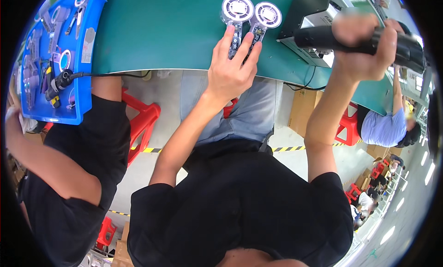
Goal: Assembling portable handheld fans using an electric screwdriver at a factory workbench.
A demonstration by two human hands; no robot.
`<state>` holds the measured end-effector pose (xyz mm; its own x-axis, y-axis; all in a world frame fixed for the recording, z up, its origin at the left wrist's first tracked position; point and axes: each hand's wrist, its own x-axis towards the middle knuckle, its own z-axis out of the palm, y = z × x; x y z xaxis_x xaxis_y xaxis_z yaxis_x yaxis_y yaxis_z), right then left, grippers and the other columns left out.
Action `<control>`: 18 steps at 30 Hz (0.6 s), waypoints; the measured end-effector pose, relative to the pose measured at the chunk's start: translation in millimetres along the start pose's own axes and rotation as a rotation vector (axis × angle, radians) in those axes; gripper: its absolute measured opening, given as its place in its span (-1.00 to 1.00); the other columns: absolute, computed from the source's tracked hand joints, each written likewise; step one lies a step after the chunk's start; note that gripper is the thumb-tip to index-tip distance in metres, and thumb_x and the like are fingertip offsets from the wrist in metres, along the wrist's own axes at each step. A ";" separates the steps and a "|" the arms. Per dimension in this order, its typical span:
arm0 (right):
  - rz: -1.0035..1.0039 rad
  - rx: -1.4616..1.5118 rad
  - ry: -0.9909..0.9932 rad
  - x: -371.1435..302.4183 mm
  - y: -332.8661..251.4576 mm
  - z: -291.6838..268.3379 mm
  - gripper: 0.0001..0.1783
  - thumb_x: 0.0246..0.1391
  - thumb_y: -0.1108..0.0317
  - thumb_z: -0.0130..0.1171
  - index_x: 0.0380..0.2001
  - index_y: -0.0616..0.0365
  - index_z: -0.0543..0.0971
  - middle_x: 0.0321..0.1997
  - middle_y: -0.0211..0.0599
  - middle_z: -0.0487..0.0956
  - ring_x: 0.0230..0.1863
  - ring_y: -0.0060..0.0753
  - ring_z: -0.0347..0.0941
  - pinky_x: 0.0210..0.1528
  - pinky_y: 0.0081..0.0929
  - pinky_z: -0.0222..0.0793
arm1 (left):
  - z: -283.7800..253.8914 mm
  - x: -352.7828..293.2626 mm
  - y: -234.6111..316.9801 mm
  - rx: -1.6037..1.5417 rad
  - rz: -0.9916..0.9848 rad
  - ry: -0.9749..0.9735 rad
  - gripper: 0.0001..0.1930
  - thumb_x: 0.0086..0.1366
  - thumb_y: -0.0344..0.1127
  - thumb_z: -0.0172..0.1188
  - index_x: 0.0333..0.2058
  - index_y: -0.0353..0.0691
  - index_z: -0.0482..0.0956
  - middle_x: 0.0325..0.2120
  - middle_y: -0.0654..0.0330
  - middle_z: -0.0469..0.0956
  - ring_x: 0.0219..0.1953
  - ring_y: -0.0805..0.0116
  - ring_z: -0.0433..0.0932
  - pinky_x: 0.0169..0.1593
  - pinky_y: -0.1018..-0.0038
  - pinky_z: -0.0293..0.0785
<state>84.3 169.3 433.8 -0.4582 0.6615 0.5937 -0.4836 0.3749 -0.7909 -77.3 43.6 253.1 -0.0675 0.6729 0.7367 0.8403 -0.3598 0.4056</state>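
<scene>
My left hand (233, 73) reaches over the green table with its fingers on the handles of two small devices. Each device, the left one (238, 8) and the right one (268, 15), has a round white-ringed head and a clear handle showing circuit boards. Their heads lie side by side, close together. Raised at the right, my right hand (369, 55) is wrapped round a long black rounded tool (316, 38) that lies across the view. That tool's exact kind cannot be made out, and a blurred patch covers part of it.
A blue bin (85, 94) at the left holds more such devices and a black corded tool (59, 85). Behind the black tool stands a black-and-white box-shaped machine (300, 36). A co-worker in black (69, 175) sits close on my left; red stools (143, 121) stand below the table (152, 32).
</scene>
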 end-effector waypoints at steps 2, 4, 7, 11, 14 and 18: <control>-0.030 0.007 0.074 6.5 17.1 15.0 -0.80 0.31 0.22 -0.04 -0.04 -0.13 0.44 -0.43 -0.21 0.49 -0.54 -0.33 0.31 -0.42 -0.21 0.31 | 0.4 -0.8 -0.6 -0.007 -0.009 -0.002 -0.59 0.03 -0.42 0.27 -0.07 -0.19 0.68 0.07 0.09 0.55 0.23 -0.29 0.34 0.13 -0.02 0.44; -0.078 -0.145 -0.004 18.1 36.0 20.8 -0.83 0.26 0.33 0.02 -0.27 0.23 0.46 -0.53 -0.15 0.47 -0.61 -0.28 0.36 -0.48 -0.20 0.38 | -1.2 -0.6 -0.9 -0.011 -0.012 -0.002 -0.59 0.02 -0.42 0.28 -0.07 -0.19 0.68 0.08 0.09 0.54 0.23 -0.30 0.35 0.13 -0.02 0.44; -0.013 -0.267 0.265 17.2 36.3 74.8 -0.69 0.25 0.44 0.11 -0.06 0.05 0.22 -0.59 -0.32 0.36 -0.68 -0.45 0.31 -0.55 -0.46 0.35 | -0.7 0.2 -1.1 -0.014 -0.007 -0.001 -0.59 0.01 -0.41 0.29 -0.08 -0.19 0.68 0.08 0.07 0.54 0.22 -0.29 0.35 0.12 -0.02 0.44; 0.029 -0.307 0.257 20.1 40.8 77.7 -0.71 0.26 0.44 0.10 -0.08 0.04 0.23 -0.60 -0.33 0.36 -0.68 -0.45 0.31 -0.54 -0.47 0.36 | -1.7 1.1 0.6 -0.021 -0.016 0.002 -0.59 0.00 -0.38 0.31 -0.09 -0.19 0.67 0.06 0.07 0.54 0.21 -0.28 0.37 0.12 -0.02 0.44; 0.045 -0.325 0.269 21.3 43.8 79.0 -0.72 0.26 0.44 0.09 -0.08 0.04 0.23 -0.60 -0.33 0.36 -0.69 -0.46 0.31 -0.54 -0.47 0.36 | -2.4 0.2 0.2 -0.014 -0.020 -0.003 -0.59 0.00 -0.36 0.30 -0.09 -0.18 0.67 0.05 0.07 0.54 0.21 -0.27 0.37 0.11 -0.01 0.45; 0.049 -0.382 0.254 23.3 43.2 80.9 -0.74 0.27 0.43 0.08 -0.09 0.07 0.23 -0.61 -0.33 0.36 -0.70 -0.46 0.31 -0.55 -0.47 0.36 | -1.3 -0.3 -1.2 -0.002 -0.011 0.014 -0.60 0.00 -0.36 0.28 -0.11 -0.18 0.68 0.04 0.07 0.54 0.21 -0.28 0.37 0.10 0.00 0.47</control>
<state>-7.6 148.4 425.4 -0.2534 0.8049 0.5365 -0.1343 0.5200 -0.8436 -79.0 43.0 253.1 -0.0840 0.6678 0.7396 0.8383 -0.3539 0.4147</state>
